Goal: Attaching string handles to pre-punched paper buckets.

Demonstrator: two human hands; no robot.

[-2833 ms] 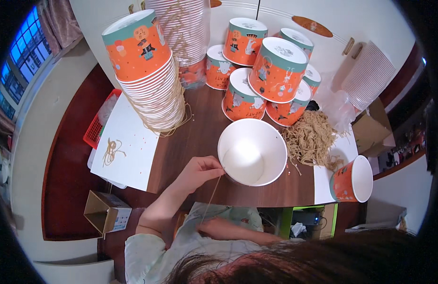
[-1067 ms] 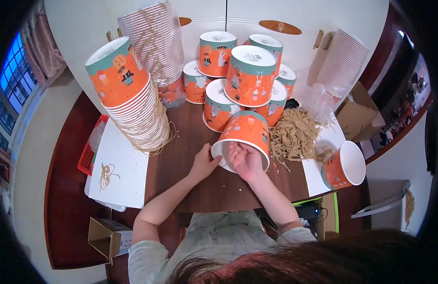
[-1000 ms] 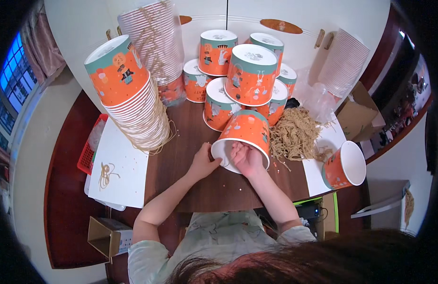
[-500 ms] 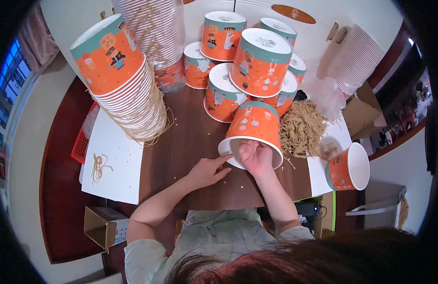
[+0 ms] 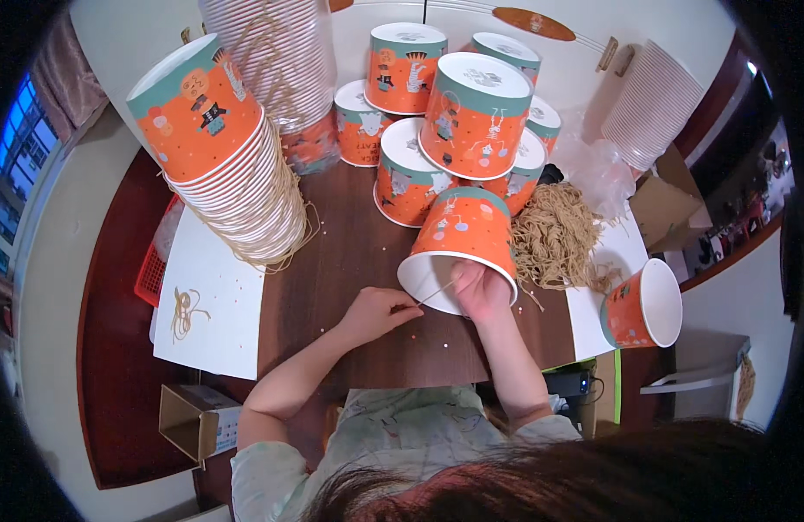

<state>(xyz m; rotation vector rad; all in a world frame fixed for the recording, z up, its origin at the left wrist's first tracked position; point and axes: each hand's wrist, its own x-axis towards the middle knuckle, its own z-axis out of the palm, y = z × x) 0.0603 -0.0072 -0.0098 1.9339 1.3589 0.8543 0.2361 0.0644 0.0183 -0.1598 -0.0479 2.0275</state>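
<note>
An orange and green paper bucket (image 5: pixel 465 228) lies tilted in front of me, its white-rimmed mouth toward me. My right hand (image 5: pixel 482 289) reaches into that mouth, fingers curled together around one end of a thin tan cord (image 5: pixel 438 292); the fingertips are partly hidden. Just outside the rim, my left hand (image 5: pixel 380 315) pinches the cord's other visible stretch between thumb and fingers. The cord runs taut-looking from hand to hand across the opening. Beside the bucket on the right sits a tangled heap of tan cords (image 5: pixel 554 235).
Upturned finished-looking buckets (image 5: pixel 476 122) are piled behind. A tall leaning stack of nested buckets (image 5: pixel 197 113), hung with cords, stands left. A few cords (image 5: pixel 187 315) lie on white board at left. One more bucket (image 5: pixel 628 309) lies sideways at the table's right edge.
The cord now shows stretched between my hands. My left hand's pointing finger has drawn back from the rim into a pinch, and my right hand's fingers have curled closed inside the bucket.
</note>
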